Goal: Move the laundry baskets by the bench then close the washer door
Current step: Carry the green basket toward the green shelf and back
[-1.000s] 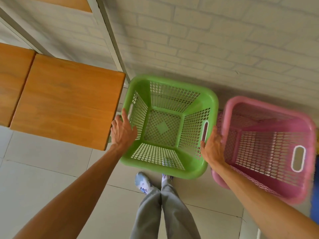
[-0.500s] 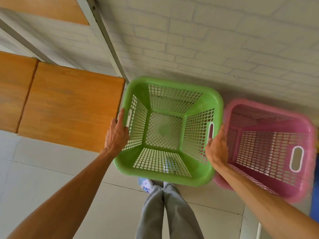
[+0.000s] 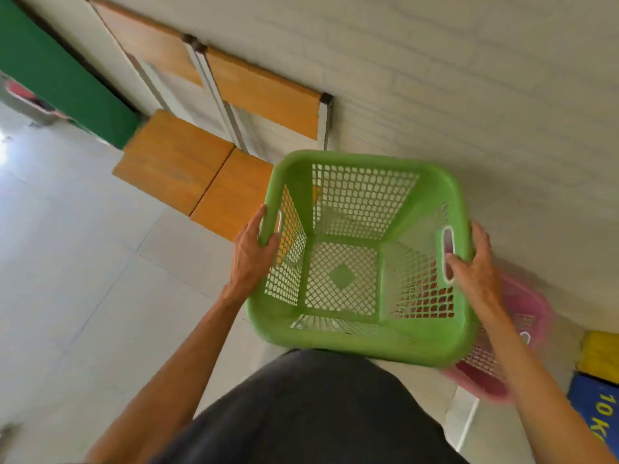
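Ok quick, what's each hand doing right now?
Left hand: grips the left handle of the green plastic mesh laundry basket.
Right hand: grips its right handle.

Head camera looks steeply down, close, slightly blurred.

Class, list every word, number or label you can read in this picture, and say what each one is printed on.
"10 K": yellow print on the blue panel at the lower right edge; the frame cuts off the rest, so the full marking cannot be read.
The green basket, the pink basket, the wooden bench and the wall show no readable text.
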Demonstrator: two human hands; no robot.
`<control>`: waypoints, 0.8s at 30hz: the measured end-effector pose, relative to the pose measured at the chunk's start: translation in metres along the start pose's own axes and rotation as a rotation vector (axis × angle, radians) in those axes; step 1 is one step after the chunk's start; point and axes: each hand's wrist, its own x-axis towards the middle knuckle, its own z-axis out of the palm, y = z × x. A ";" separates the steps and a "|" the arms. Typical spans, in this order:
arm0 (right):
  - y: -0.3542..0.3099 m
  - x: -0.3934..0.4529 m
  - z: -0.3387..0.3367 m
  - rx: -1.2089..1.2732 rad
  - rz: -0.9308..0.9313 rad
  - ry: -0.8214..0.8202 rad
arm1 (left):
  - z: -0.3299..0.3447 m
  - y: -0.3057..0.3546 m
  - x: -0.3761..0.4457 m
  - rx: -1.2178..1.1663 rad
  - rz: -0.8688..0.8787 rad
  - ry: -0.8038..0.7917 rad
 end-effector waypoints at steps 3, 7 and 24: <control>-0.047 -0.003 -0.019 -0.039 -0.087 -0.080 | -0.043 0.000 -0.025 -0.049 -0.025 0.121; -0.116 -0.012 -0.015 -0.019 -0.221 -0.189 | -0.098 -0.016 -0.060 -0.091 -0.112 0.285; -0.393 -0.199 0.253 -0.050 -0.722 -0.474 | -0.370 -0.250 -0.184 -0.283 -0.361 0.745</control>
